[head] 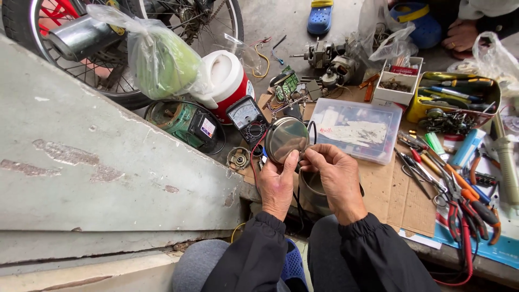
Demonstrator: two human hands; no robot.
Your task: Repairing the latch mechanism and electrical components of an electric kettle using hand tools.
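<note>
A round shiny metal cover (285, 138) is held up over the cardboard mat. My left hand (277, 184) grips its lower left edge with thumb and fingers. On the cover's right edge rests my right hand (336, 178), its fingers curled around the rim. A black cable runs down from the cover between my wrists. Below the hands sits a round metal pot-like part (312, 189), mostly hidden. An analogue multimeter (248, 118) with red and black leads lies just left of the cover.
A clear plastic box (358, 128) lies right of the cover. Pliers, screwdrivers and cutters (457, 189) are spread at right. A red-and-white jug (227, 81), a bagged green object (162, 59), a motorbike wheel (102, 86) and a concrete slab (81, 162) are at left. Another person's hand (460, 35) is at top right.
</note>
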